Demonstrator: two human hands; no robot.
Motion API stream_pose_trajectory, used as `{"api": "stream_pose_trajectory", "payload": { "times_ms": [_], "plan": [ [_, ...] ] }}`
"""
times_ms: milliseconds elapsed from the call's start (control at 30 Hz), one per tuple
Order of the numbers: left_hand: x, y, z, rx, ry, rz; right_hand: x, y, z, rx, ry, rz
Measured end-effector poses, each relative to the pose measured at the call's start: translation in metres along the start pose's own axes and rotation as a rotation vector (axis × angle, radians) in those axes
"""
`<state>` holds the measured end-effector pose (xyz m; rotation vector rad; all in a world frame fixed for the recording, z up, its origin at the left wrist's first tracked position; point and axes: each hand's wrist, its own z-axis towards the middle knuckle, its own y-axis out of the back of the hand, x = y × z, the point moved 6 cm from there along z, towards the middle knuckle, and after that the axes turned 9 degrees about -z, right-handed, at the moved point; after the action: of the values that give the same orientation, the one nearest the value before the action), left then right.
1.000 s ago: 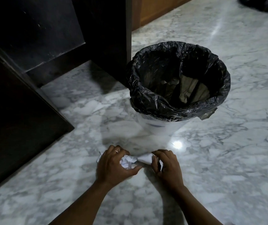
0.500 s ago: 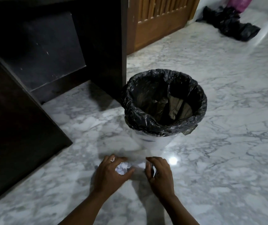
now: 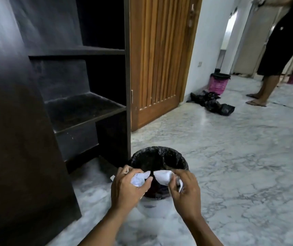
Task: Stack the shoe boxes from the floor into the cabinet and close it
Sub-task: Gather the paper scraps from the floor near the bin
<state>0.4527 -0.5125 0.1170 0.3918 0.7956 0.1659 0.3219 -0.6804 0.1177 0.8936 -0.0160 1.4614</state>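
Head view, single frame. Dark wooden cabinet (image 3: 81, 105) stands at left, open, its shelves exposed; its dark door panel (image 3: 17, 148) is swung out toward the camera along the left edge. Round white bin lined with a black plastic bag (image 3: 174, 155) sits on the grey-veined marble floor (image 3: 239, 166), just beside the cabinet's right upright. Left hand (image 3: 126, 190) and right hand (image 3: 186, 194) are raised in front of the bin's near rim. Both grip crumpled white paper (image 3: 162, 177): left fingers (image 3: 146, 181) are curled round a wad, right fingers (image 3: 179, 174) pinch a flatter fold. One sheet or two: cannot tell. Slatted brown wooden door (image 3: 158, 59) is right of the cabinet. Farther back, a crumpled black plastic bag (image 3: 213, 103) lies on the floor near a pink basket (image 3: 218, 84). A second person in dark clothing (image 3: 275, 50) stands at upper right.
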Motion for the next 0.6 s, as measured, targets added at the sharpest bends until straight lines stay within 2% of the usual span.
{"api": "stream_pose_trajectory", "payload": {
  "times_ms": [100, 233, 333, 433, 600],
  "plan": [
    [-0.022, -0.005, 0.039, -0.047, -0.029, -0.028, -0.002, 0.013, 0.052, -0.056, 0.011, -0.044],
    [-0.026, -0.029, 0.072, -0.084, 0.012, -0.057, -0.019, 0.002, 0.091, -0.035, -0.048, -0.07],
    [-0.014, -0.056, 0.079, -0.092, 0.114, -0.117, -0.036, -0.017, 0.098, -0.001, -0.115, -0.072],
    [0.008, -0.084, 0.078, -0.079, 0.266, -0.234, -0.053, -0.045, 0.097, 0.107, -0.2, -0.081],
    [0.038, -0.118, 0.084, -0.076, 0.438, -0.325, -0.066, -0.081, 0.097, 0.245, -0.204, -0.071]
  ]
}}
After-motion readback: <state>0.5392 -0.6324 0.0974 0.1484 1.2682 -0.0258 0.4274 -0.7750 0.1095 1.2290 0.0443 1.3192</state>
